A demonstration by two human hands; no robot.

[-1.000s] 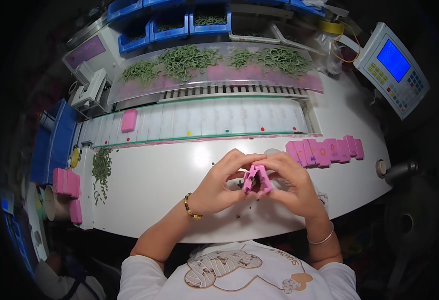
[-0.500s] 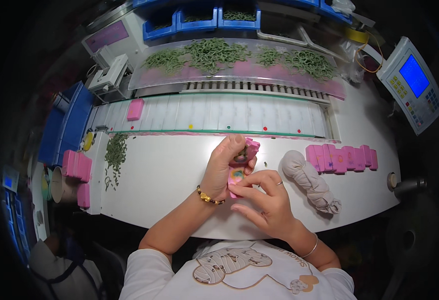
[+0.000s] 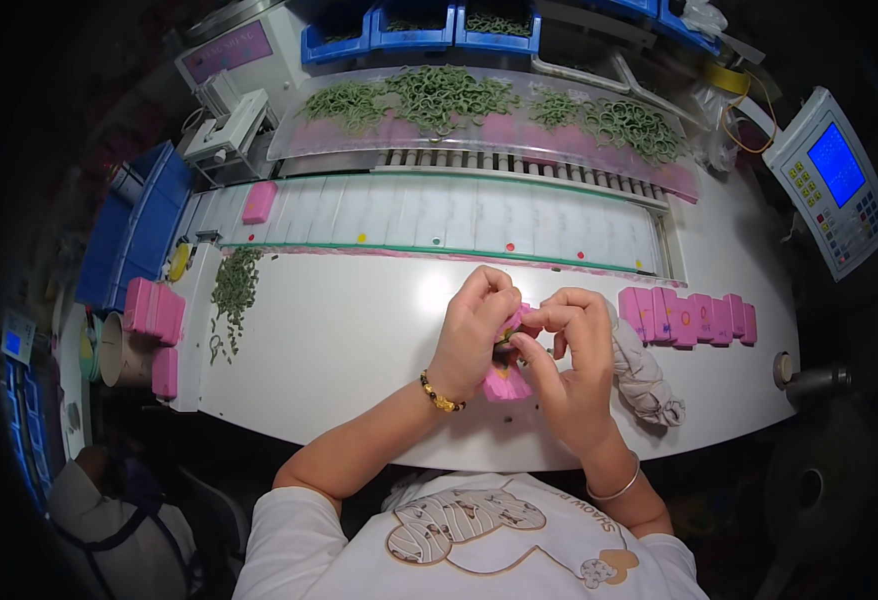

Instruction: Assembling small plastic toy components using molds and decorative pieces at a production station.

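Above the near middle of the white worktop, my left hand (image 3: 469,340) grips a pink rubber mold (image 3: 504,386), which is spread open. Dark green and yellowish patches show on its inner face. My right hand (image 3: 577,375) is closed too, its thumb and forefinger pinching at the mold's upper part. Whether a small green piece sits between those fingertips is hidden. Just right of that hand lies a twisted off-white cloth (image 3: 647,385). Tiny dark crumbs dot the top below the mold.
A row of pink molds (image 3: 699,318) stands at right; more molds (image 3: 154,310) are stacked left, near green bits (image 3: 236,290). Beyond runs a white conveyor (image 3: 439,215) carrying one pink block (image 3: 259,202). Green rings (image 3: 439,95) cover a clear tray. A control panel (image 3: 829,180) stands right.
My right hand has gone from the mold's lower end up to its upper part. Both hands and the mold have shifted slightly right. The conveyor has advanced leftward with its pink block.
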